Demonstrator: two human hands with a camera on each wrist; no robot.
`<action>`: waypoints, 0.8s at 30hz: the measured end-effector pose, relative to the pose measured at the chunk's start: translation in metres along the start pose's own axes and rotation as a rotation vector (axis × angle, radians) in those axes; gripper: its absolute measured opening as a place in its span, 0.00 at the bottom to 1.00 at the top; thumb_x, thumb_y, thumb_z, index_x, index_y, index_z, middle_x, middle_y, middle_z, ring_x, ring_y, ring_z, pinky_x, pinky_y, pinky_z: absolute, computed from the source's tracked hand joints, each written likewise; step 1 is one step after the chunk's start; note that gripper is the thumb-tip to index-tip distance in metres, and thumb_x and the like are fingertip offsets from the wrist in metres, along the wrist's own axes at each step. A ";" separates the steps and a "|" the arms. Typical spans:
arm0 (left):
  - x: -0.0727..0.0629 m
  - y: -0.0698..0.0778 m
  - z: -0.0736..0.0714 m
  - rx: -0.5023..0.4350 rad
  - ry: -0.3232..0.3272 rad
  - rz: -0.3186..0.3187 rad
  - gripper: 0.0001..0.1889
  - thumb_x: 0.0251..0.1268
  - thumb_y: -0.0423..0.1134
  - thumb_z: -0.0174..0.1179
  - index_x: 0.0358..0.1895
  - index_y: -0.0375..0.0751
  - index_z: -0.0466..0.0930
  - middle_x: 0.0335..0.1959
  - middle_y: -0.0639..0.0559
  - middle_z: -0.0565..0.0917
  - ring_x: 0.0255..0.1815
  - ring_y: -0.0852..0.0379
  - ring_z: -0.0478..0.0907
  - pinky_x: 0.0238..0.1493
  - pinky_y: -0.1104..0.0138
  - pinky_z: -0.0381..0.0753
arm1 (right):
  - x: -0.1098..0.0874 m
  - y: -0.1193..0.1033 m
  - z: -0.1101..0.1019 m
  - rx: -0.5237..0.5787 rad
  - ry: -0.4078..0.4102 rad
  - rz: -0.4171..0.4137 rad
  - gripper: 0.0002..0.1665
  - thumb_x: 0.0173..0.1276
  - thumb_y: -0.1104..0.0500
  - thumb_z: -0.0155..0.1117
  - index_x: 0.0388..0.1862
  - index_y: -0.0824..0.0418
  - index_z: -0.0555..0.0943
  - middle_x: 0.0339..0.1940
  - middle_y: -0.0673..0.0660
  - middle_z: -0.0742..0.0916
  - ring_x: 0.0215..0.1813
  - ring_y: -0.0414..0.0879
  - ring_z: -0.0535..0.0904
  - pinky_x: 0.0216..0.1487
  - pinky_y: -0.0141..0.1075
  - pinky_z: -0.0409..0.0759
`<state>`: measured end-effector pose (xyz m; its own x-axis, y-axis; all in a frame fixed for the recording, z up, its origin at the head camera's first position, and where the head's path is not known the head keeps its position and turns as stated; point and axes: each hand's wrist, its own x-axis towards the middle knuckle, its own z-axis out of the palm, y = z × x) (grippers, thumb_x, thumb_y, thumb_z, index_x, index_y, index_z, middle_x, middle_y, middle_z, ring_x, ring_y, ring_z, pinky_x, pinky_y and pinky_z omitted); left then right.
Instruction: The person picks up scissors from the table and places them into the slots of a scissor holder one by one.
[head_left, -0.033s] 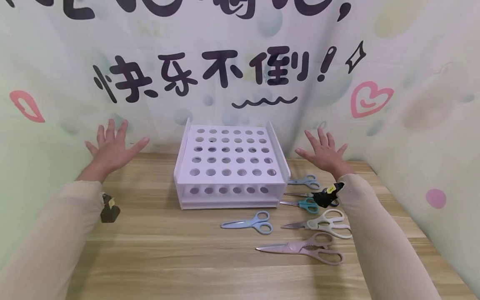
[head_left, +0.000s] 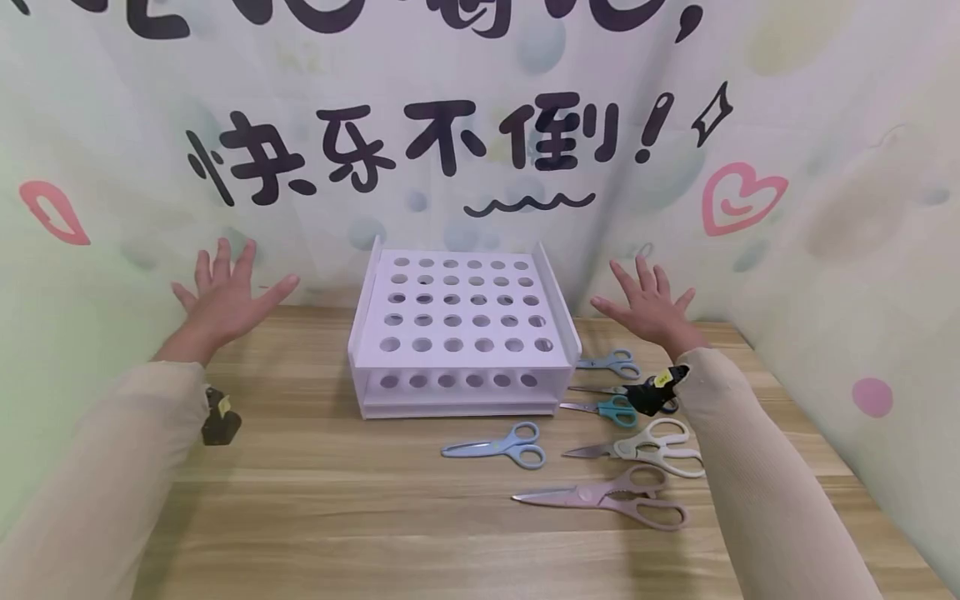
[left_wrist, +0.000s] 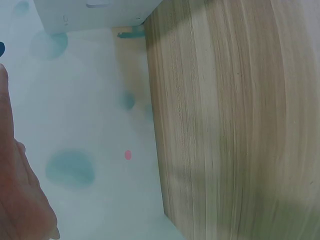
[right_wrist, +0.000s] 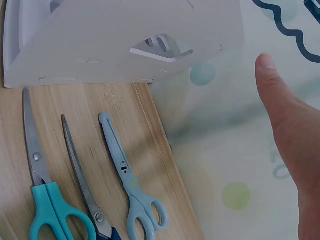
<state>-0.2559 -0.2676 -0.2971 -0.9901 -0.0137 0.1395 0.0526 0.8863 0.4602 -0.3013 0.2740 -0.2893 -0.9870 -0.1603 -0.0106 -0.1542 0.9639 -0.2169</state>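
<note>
My left hand (head_left: 225,300) is raised with spread fingers left of a white rack (head_left: 450,392) full of round holes; it touches nothing. On the other side my right hand (head_left: 651,310), fingers also apart, hovers above the table's back right and holds nothing. Beneath and in front of it lie several scissors: a light blue pair (right_wrist: 127,180), a dark-handled pair (right_wrist: 82,185) partly hidden in the head view, and a teal pair (right_wrist: 50,200). Nearer are white scissors (head_left: 637,448), pink scissors (head_left: 600,496) and another light blue pair (head_left: 498,447) before the rack.
The wooden table (head_left: 337,525) meets a printed cloth backdrop (head_left: 450,75) at its back edge, with cloth on the left and right sides too. Black wrist cameras hang by both sleeves. All the scissors lie flat, blades pointing left.
</note>
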 end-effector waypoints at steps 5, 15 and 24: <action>0.003 0.002 0.003 -0.010 -0.010 0.002 0.50 0.60 0.70 0.35 0.71 0.37 0.27 0.67 0.30 0.22 0.64 0.31 0.15 0.47 0.26 0.19 | -0.001 0.005 0.001 0.001 -0.007 0.002 0.51 0.61 0.25 0.38 0.74 0.48 0.39 0.72 0.64 0.35 0.69 0.66 0.26 0.50 0.73 0.16; 0.010 0.029 0.015 -0.298 0.095 0.176 0.40 0.67 0.58 0.44 0.71 0.35 0.43 0.70 0.32 0.47 0.69 0.35 0.42 0.65 0.38 0.44 | -0.007 0.014 0.001 0.086 -0.045 -0.079 0.46 0.66 0.33 0.42 0.74 0.55 0.44 0.72 0.69 0.47 0.69 0.69 0.39 0.63 0.69 0.36; -0.001 0.054 0.035 -0.493 0.018 0.188 0.27 0.66 0.48 0.53 0.61 0.32 0.67 0.53 0.33 0.74 0.52 0.40 0.72 0.53 0.50 0.74 | -0.034 0.005 -0.005 0.289 -0.011 -0.264 0.26 0.69 0.50 0.54 0.59 0.66 0.72 0.48 0.66 0.81 0.48 0.58 0.77 0.49 0.53 0.78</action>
<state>-0.2568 -0.2037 -0.3031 -0.9556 0.1127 0.2723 0.2882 0.5509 0.7833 -0.2691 0.2849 -0.2849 -0.9142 -0.3987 0.0721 -0.3823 0.7898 -0.4797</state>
